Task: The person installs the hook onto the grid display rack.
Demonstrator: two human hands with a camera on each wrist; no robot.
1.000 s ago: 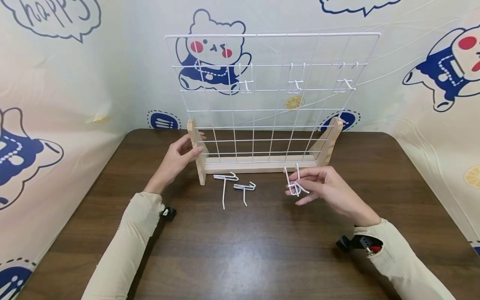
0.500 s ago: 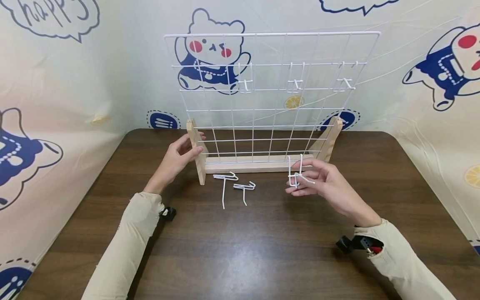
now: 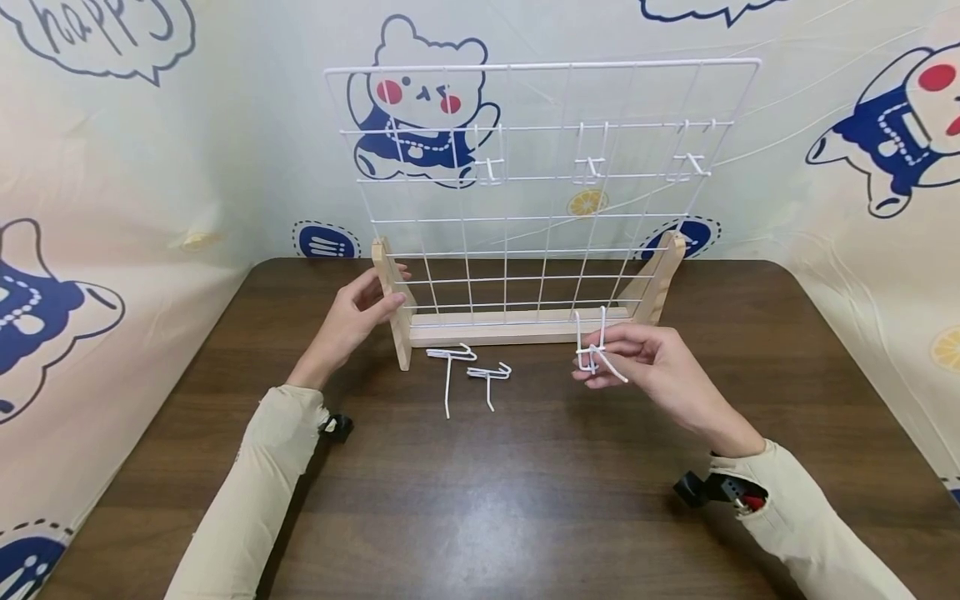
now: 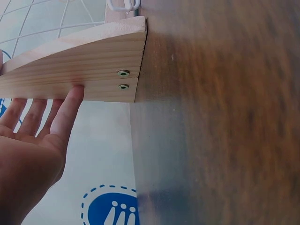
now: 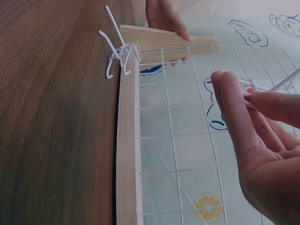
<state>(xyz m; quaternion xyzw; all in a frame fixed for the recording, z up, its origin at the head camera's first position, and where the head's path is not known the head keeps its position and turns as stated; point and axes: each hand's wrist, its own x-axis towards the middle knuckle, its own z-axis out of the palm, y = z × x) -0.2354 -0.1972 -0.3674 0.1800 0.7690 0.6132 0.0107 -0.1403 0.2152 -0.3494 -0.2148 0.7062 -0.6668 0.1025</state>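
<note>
Between the thumb and fingers of my right hand (image 3: 660,367) is a white wire hook (image 3: 591,354), two prongs upward and its arm slanting down to the right. It is just in front of the white wire grid rack (image 3: 525,221), apart from it. My left hand (image 3: 356,312) grips the left wooden side piece (image 3: 392,292) of the rack; in the left wrist view its thumb (image 4: 70,110) lies on the wood's outer face. Two more hooks, a longer one (image 3: 448,379) and a shorter one (image 3: 489,385), lie on the table before the rack.
Three hooks hang on the upper grid: a left one (image 3: 491,167), a middle one (image 3: 590,165) and a right one (image 3: 692,162). A wooden base bar (image 3: 495,335) runs along the brown table (image 3: 480,500). A patterned cloth (image 3: 247,125) hangs close behind.
My right hand has raised the hook slightly toward the rack and turned it, so its arm now points more downward. The left hand stays on the side piece.
</note>
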